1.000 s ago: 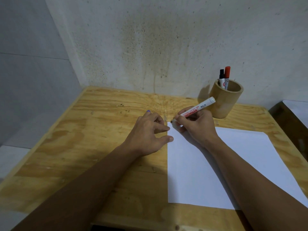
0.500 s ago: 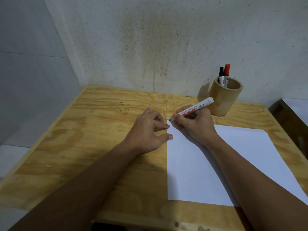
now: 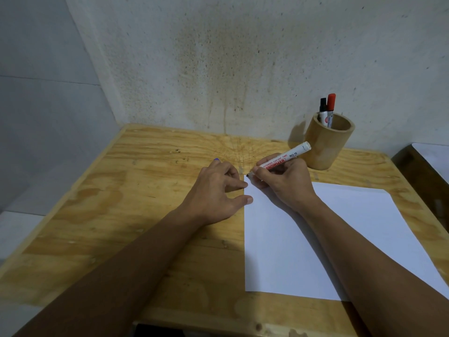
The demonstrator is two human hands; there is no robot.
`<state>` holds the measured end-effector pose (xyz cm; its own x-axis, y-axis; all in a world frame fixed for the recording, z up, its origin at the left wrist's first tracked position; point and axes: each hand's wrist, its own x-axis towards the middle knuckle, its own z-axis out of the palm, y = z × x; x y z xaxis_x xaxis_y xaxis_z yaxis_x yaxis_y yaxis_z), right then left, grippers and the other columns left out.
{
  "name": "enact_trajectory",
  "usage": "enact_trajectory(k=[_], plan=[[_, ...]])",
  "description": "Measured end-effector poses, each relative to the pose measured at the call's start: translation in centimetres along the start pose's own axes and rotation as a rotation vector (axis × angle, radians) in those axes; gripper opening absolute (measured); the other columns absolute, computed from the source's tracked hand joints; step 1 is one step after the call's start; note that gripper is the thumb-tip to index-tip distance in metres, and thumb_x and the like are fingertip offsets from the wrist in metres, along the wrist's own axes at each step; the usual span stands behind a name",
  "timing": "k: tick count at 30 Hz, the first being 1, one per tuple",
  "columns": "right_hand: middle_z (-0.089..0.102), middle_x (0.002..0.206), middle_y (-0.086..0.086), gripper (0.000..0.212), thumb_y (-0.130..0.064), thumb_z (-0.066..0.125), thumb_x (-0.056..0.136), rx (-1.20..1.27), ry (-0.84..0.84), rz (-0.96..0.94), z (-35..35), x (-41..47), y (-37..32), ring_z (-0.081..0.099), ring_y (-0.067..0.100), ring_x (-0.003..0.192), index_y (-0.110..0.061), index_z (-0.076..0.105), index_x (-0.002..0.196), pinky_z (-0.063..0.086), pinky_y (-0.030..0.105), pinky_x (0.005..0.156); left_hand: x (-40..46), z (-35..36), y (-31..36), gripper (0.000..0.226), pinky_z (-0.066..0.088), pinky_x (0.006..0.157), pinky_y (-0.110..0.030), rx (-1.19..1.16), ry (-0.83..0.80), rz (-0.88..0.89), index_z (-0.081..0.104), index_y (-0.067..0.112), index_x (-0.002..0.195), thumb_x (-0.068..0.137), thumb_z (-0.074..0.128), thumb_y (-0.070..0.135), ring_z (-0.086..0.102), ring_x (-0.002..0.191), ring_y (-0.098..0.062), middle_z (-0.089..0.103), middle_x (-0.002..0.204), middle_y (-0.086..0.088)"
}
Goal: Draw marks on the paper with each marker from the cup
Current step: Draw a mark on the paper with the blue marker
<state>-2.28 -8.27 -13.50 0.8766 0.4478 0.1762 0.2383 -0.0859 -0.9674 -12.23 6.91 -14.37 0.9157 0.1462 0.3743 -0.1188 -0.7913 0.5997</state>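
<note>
A white sheet of paper [image 3: 340, 239] lies on the wooden table [image 3: 121, 215]. At its far left corner the left hand [image 3: 216, 190] rests with fingers loosely spread, thumb touching the paper's edge. Just beside it, the right hand [image 3: 284, 183] grips an uncapped white marker [image 3: 284, 159], tip at that corner. Farther back by the wall, a wooden cup [image 3: 325, 144] holds 2 capped markers [image 3: 326, 110].

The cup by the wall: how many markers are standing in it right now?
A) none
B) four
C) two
C: the wooden cup holds just two markers, one with a black cap and one with a red cap; a third marker is out, in the right hand.
</note>
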Motion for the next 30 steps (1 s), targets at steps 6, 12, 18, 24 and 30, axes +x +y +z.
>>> enact_trajectory(k=[6,12,18,24,30], plan=[[0.073,0.08,0.022,0.012,-0.001,0.073,0.084,-0.049,-0.02,-0.026,-0.2,0.1,0.2,0.073,0.022,0.065,0.01,0.069,0.087,0.059,0.025,0.062,-0.1,0.0,0.1,0.033,0.043,0.091,-0.042,0.006,0.005,0.0,0.076,0.021,0.097,0.07,0.078,0.04,0.047,0.093,-0.01,0.058,0.094,0.008],[0.072,0.079,0.023,0.012,0.0,0.073,0.084,-0.043,-0.03,-0.025,-0.2,0.0,0.1,0.071,0.015,0.061,0.011,0.069,0.087,0.056,0.02,0.06,0.0,0.0,0.1,0.033,0.045,0.089,-0.044,0.005,0.001,-0.006,0.076,0.021,0.097,0.07,0.078,0.04,0.047,0.094,-0.011,0.058,0.094,0.007],[0.071,0.08,0.023,0.013,0.003,0.072,0.084,0.03,0.012,-0.034,-0.2,-0.2,-0.2,0.071,0.014,0.063,0.014,0.067,0.088,0.057,0.021,0.059,-0.1,0.0,-0.1,0.034,0.046,0.088,-0.042,0.019,-0.01,0.007,0.076,0.021,0.096,0.069,0.077,0.042,0.048,0.092,-0.011,0.059,0.093,0.009],[0.066,0.084,0.037,0.017,0.003,0.067,0.088,0.263,0.123,0.033,-0.6,0.0,-0.5,0.062,0.038,0.065,0.019,0.063,0.091,0.059,0.033,0.06,0.6,-0.7,-0.1,0.022,0.042,0.069,-0.006,-0.102,0.381,-0.151,0.071,0.013,0.095,0.075,0.078,0.018,0.054,0.086,-0.01,0.056,0.095,0.002],[0.066,0.081,0.031,0.008,0.004,0.063,0.09,0.309,0.11,0.107,-0.7,0.3,-0.6,0.064,0.035,0.064,0.009,0.065,0.084,0.062,0.037,0.066,2.1,-0.6,-1.0,0.045,0.043,0.079,-0.023,-0.026,0.294,-0.387,0.06,0.01,0.121,0.078,0.075,0.016,0.052,0.092,-0.015,0.053,0.115,-0.003]])
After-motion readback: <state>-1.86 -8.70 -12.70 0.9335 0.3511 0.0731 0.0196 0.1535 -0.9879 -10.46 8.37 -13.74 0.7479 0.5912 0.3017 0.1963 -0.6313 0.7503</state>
